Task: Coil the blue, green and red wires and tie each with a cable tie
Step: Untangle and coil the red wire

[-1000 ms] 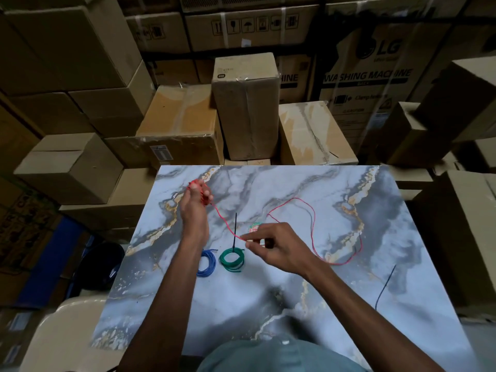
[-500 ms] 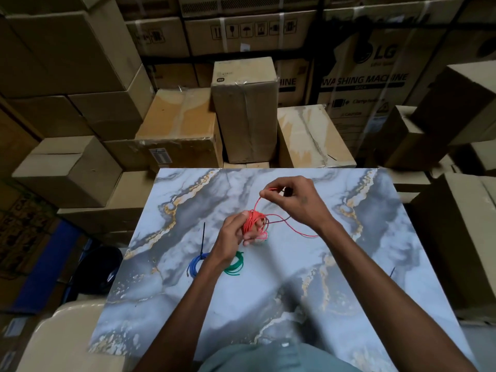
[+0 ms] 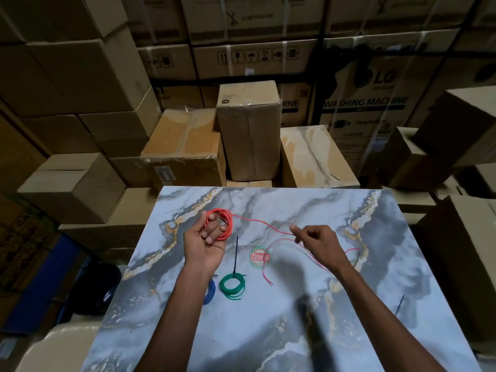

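Note:
My left hand (image 3: 206, 241) holds a red wire coil (image 3: 228, 224) looped round its fingers above the marble table. The red wire's loose length (image 3: 257, 221) runs right to my right hand (image 3: 319, 244), which pinches it; the tail curls on the table below. A green coil (image 3: 232, 285) lies near the middle with a black cable tie (image 3: 236, 253) sticking up from it. A blue coil (image 3: 210, 291) lies left of it, partly hidden by my left forearm.
The marble-pattern table (image 3: 268, 331) carries a round red and green sticker (image 3: 259, 256) and a spare black cable tie (image 3: 400, 304) near its right edge. Stacked cardboard boxes (image 3: 248, 130) surround the table. A beige chair (image 3: 53, 347) stands at lower left.
My hands have drawn apart: the left carried the red coil up and left, the right moved right and down along the loose wire. The coil has more turns than a second ago.

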